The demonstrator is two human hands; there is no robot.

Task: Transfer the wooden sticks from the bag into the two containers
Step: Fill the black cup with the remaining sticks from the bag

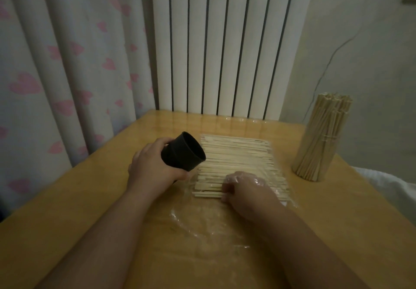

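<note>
Gripping black cup [183, 151] in left hand [153, 167], tilted just left of the bag [202, 221]; right hand [245, 189] is curling round sticks [236, 156] inside the bag. Next: likely feeding aligned ends into cup.

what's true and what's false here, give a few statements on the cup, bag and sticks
1. The left hand grips the black cup. True.
2. The black cup stands upright on the table. False: it is held tilted, off the table.
3. The right hand is on the wooden sticks' near ends, under the clear plastic bag's film. True.
4. The black cup is packed with sticks. False: no sticks show in it.
5. The stick bundle at the right lies flat. False: it stands upright.
</note>
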